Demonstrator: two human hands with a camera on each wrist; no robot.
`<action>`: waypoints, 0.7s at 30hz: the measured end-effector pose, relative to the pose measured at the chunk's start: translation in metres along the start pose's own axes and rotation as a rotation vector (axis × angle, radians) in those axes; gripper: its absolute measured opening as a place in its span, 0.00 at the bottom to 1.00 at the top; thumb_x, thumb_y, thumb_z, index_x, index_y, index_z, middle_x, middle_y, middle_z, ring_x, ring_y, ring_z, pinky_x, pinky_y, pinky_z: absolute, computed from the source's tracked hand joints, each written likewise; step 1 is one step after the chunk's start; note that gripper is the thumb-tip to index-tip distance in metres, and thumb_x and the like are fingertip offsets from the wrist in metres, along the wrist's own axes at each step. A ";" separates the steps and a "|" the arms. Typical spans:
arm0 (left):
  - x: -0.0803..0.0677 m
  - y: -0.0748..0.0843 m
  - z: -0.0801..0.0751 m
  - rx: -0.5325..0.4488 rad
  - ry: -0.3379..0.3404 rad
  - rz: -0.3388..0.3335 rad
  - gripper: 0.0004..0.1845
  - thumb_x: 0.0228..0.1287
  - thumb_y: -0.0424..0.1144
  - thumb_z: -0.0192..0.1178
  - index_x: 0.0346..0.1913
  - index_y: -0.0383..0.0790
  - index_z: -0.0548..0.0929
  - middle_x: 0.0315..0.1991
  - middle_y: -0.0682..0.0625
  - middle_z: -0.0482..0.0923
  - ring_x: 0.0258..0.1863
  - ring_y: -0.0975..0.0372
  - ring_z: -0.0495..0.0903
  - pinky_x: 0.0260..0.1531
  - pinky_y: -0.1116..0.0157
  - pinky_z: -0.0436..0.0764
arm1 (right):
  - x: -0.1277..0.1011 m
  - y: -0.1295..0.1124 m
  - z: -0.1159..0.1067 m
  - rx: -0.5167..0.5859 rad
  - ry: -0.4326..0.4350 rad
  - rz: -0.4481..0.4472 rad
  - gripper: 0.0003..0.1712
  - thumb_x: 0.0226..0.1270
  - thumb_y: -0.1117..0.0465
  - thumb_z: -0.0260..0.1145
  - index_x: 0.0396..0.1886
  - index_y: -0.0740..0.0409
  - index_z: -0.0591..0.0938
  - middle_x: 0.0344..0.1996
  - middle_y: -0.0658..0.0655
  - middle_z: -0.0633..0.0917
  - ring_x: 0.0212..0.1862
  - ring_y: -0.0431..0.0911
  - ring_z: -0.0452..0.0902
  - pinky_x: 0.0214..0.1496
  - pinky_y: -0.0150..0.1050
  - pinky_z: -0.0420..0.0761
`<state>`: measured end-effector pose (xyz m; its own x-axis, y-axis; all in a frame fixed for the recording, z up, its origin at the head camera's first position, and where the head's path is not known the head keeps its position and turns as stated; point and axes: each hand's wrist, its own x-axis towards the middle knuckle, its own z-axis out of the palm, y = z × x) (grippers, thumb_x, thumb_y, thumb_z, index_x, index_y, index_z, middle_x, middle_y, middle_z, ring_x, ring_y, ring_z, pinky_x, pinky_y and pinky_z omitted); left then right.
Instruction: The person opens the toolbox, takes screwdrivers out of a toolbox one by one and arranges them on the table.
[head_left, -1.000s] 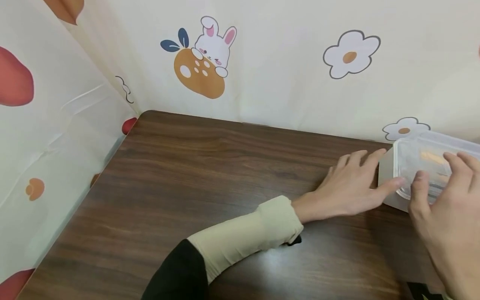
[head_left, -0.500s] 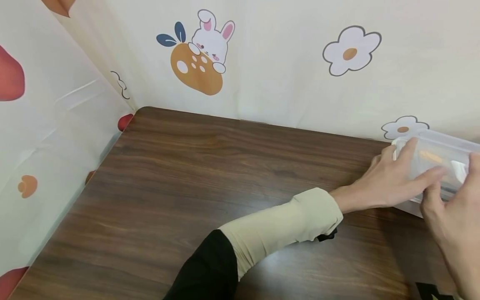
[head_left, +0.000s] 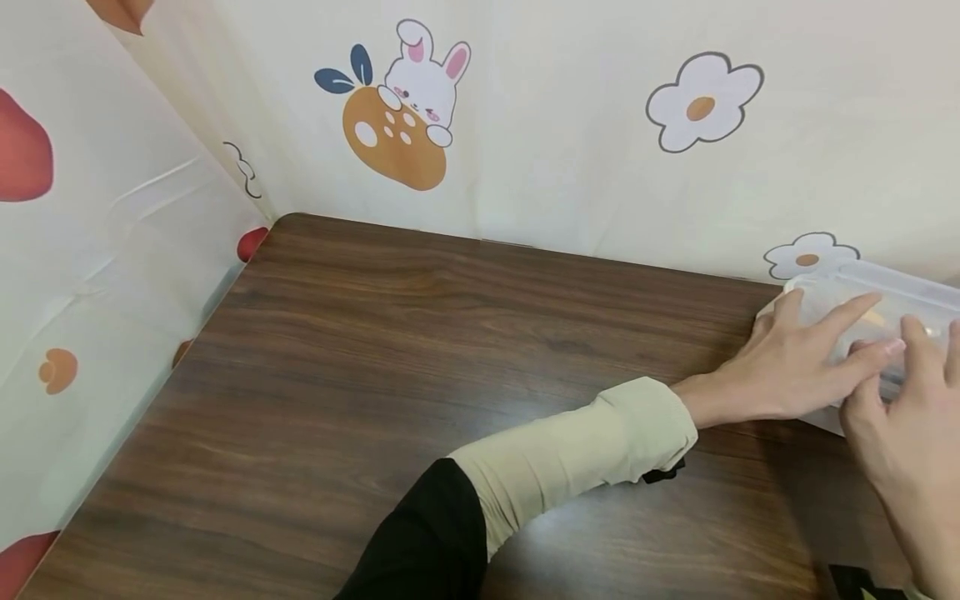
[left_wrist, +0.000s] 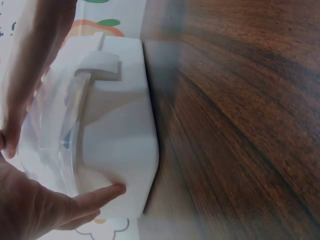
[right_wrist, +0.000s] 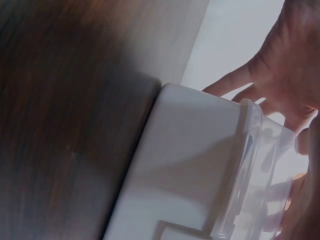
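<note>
We see a dark wood-grain table [head_left: 420, 358] walled at the back and left by a cream cartoon-print sheet [head_left: 570, 158], with a rabbit on an orange fruit [head_left: 401, 112] at about eleven o'clock and a white flower [head_left: 703, 104] near one o'clock.

The white plastic box [left_wrist: 125, 120] stands on the table at the far right, around three o'clock in the head view, close to the sheet. A clear lid [head_left: 892, 287] covers it, with a latch tab [left_wrist: 99, 67] folded down one side; something orange shows faintly through the lid, too blurred for us to name.

Our left hand [head_left: 795, 367] lies on the lid's near-left corner, fingers straight and slightly spread, one fingertip touching the box's side wall in the left wrist view. Our right hand [head_left: 907, 417] comes in at four o'clock, fingers extended over the lid's near edge; whether they pinch the rim we cannot tell.

We judge the step to be working on the lid with both hands, the box steadied from two sides. The next move likely calls for a firm hold on the box while fingertips find the latch or rim.

A cream sleeve [head_left: 577, 458] over a black one [head_left: 420, 550] covers our left forearm.
</note>
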<state>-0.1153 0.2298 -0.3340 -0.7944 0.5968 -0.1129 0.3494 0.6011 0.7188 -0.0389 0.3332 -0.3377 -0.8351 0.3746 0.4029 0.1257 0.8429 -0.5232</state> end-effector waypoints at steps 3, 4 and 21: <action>0.000 -0.001 0.000 -0.003 -0.013 0.019 0.29 0.80 0.66 0.34 0.78 0.88 0.41 0.74 0.82 0.56 0.80 0.76 0.30 0.82 0.69 0.44 | -0.001 0.000 -0.001 -0.015 0.010 -0.022 0.39 0.80 0.45 0.45 0.76 0.70 0.67 0.80 0.77 0.54 0.84 0.71 0.42 0.83 0.71 0.39; 0.000 -0.002 0.000 -0.003 -0.011 0.021 0.28 0.80 0.66 0.33 0.78 0.88 0.42 0.74 0.82 0.56 0.81 0.76 0.29 0.82 0.69 0.44 | -0.001 0.000 -0.001 -0.022 0.016 -0.038 0.39 0.79 0.46 0.45 0.75 0.71 0.68 0.80 0.78 0.55 0.83 0.72 0.43 0.83 0.71 0.40; -0.017 -0.011 -0.014 0.009 0.094 0.002 0.26 0.80 0.67 0.33 0.77 0.85 0.54 0.77 0.81 0.52 0.81 0.73 0.40 0.77 0.69 0.55 | -0.006 -0.001 0.001 -0.080 0.138 -0.369 0.44 0.75 0.36 0.49 0.63 0.74 0.78 0.66 0.85 0.72 0.67 0.88 0.62 0.78 0.73 0.54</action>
<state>-0.1129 0.2054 -0.3302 -0.8367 0.5457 -0.0456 0.3557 0.6048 0.7125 -0.0350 0.3301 -0.3407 -0.7531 0.0846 0.6525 -0.1235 0.9559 -0.2666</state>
